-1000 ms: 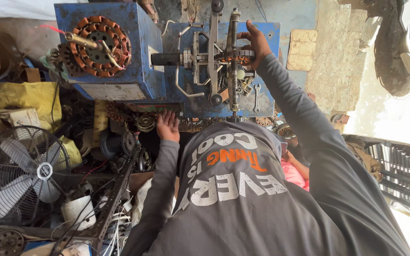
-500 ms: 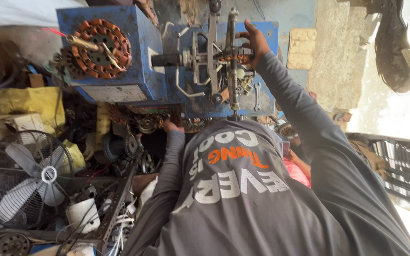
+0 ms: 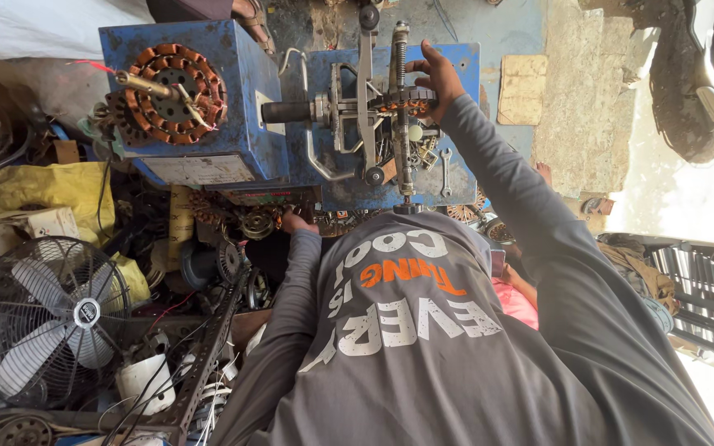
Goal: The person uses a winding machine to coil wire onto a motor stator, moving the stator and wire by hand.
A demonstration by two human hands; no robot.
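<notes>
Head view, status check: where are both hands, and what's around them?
Right hand up on the toothed wheel of the blue winding machine. Left hand low at the machine's base, among copper-wound motor parts. Table fan far left, clear of both.

Pale label plate [image 3: 197, 169] on blue box [image 3: 241, 91]

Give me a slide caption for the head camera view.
Right hand on the blue winding machine's wheel, left hand low among coil parts.
</notes>
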